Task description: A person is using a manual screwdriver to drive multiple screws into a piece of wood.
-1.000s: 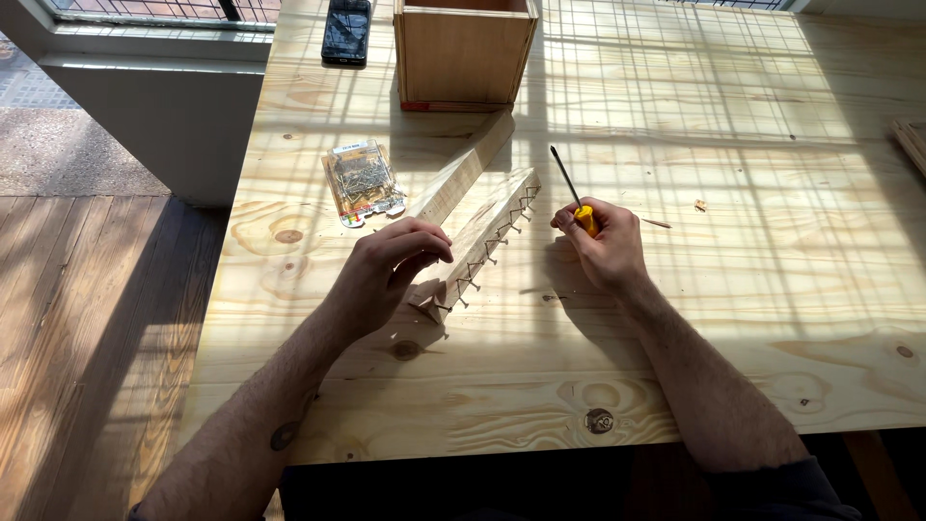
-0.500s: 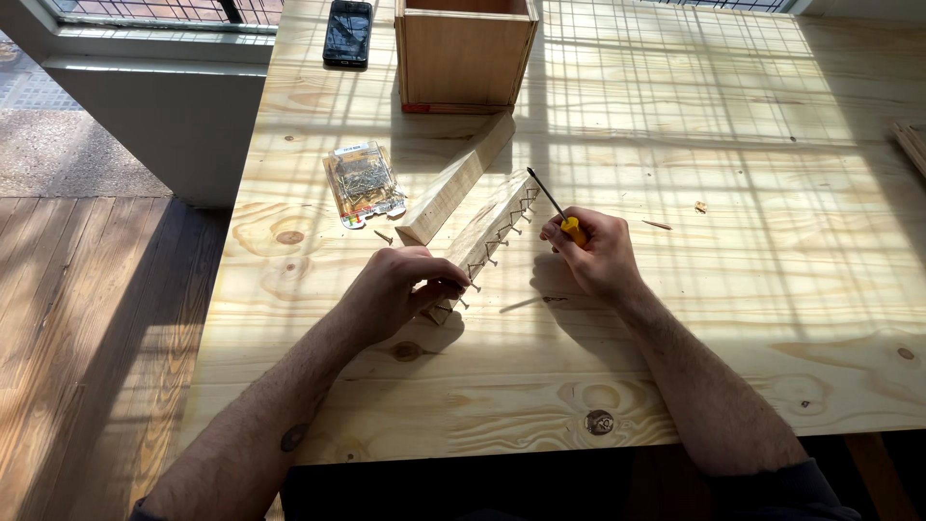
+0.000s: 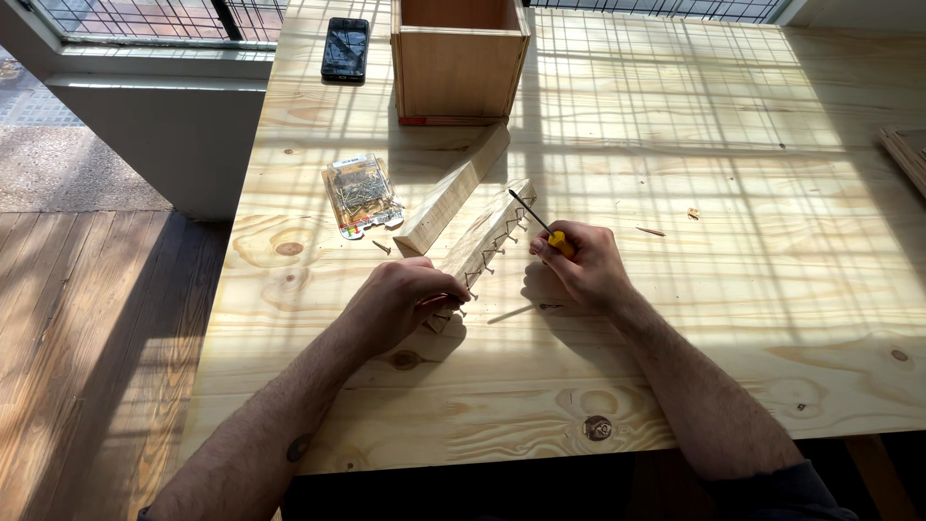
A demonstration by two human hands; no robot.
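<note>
On the pale pine desk [image 3: 675, 318], right in the sunny middle, lies a narrow wooden strip [image 3: 487, 241] with a row of small screws or nails sticking out along its right edge, running diagonally away from the camera. Left hand [image 3: 400, 304] is clamped down over the near end of that strip, fingers curled round it, so that grip is closed on the wood. Right hand [image 3: 579, 265] sits just to the right of the strip, its grip wrapped tight around a small screwdriver [image 3: 540, 224] with a yellow handle; the dark shaft angles up and left, with its tip right by the fasteners at the far part of the strip. Can't tell if the tip is actually touching one. Just beside the strip on its left lies a second, plainer wood block [image 3: 453, 193], roughly parallel to it. Further left is a clear plastic packet of screws [image 3: 359, 193], with one loose screw [image 3: 382, 247] near it. Toward the far edge stands an open wooden box [image 3: 458, 72], and a black phone [image 3: 345, 48] lies flat to its left. Window-grid shadows fall across the whole top.
</note>
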